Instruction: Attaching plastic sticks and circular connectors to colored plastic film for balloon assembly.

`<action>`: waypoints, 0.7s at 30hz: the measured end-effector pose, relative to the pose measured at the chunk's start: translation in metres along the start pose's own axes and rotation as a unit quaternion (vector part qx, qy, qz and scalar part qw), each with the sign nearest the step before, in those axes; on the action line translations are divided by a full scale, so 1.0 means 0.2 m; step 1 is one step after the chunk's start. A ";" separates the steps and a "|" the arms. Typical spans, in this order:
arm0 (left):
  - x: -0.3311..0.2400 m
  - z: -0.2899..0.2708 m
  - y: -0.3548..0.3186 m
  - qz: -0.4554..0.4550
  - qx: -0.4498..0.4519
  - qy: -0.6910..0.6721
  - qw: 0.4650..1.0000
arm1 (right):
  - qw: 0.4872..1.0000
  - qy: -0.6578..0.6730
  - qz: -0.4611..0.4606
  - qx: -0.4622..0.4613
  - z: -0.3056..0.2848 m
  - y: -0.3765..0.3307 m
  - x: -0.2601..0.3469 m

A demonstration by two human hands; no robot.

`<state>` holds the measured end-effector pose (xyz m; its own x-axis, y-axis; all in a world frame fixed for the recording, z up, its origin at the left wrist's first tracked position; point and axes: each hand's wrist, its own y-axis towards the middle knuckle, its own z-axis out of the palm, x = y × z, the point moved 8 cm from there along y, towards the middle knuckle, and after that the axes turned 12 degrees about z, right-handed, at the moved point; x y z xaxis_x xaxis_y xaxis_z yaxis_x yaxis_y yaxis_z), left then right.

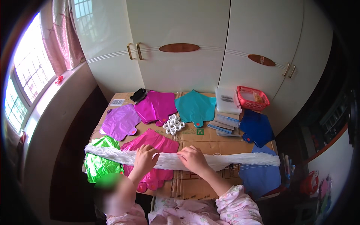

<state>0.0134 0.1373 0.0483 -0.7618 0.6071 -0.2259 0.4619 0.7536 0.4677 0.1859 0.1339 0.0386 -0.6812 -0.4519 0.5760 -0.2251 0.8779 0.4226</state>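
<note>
A long hank of white string (pixel 217 162) lies across the near part of the cardboard-topped table, from left to right. My left hand (pixel 145 159) rests on the hank left of its middle, fingers curled and closed at the strands. A short way to the right, my right hand (pixel 193 158) pinches the same hank from above. Under its left end are a shiny green foil balloon (pixel 98 167) and a pink foil balloon (pixel 153 140), both flat. The right end crosses a light blue flat balloon (pixel 260 180). Some loose strands stray near the right end.
More flat balloons lie behind: lilac (pixel 120 122), magenta (pixel 155 107), teal (pixel 195 107) and dark blue (pixel 257 127). Small white rings (pixel 174 125) are piled mid-table. Stacked packets (pixel 225 125) and a red basket (pixel 245 103) stand back right. White cabinets (pixel 180 71) rise behind.
</note>
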 end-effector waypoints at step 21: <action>-0.05 -0.04 -0.25 -0.052 -0.059 0.049 0.996 | 0.996 -0.027 -0.085 0.003 0.32 0.04 0.23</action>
<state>-0.0055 0.0922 0.0339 -0.8459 0.4961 -0.1957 0.3267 0.7721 0.5451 0.1081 0.1303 0.0233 -0.6689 -0.5854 0.4580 -0.3444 0.7902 0.5070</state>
